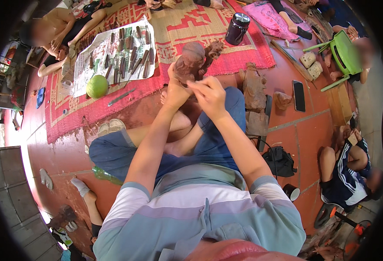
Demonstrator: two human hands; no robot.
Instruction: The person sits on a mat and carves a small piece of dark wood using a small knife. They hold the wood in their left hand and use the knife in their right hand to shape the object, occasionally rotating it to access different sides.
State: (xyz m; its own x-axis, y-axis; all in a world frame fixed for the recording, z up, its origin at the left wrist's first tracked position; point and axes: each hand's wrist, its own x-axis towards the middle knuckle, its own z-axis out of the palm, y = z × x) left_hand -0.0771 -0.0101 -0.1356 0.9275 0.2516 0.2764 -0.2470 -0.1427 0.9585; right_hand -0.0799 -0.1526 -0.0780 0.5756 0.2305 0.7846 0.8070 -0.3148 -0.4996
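My left hand (174, 89) grips the wooden carving (190, 61) | my right hand (209, 96) pinches its lower edge | over my knees.

A: What crowds the wooden carving (194, 59)?

B: Left of it, a sheet of chisels (128, 52) and a green round fruit (97, 86) fill the red mat (113, 100). Behind it on the right stands a dark jar (236, 28).

A: And to its right?

B: Rough wood blocks (254, 89) lie near; beyond them a phone (299, 95) on bare red tile (313, 135). Open floor lies between the blocks and the phone.
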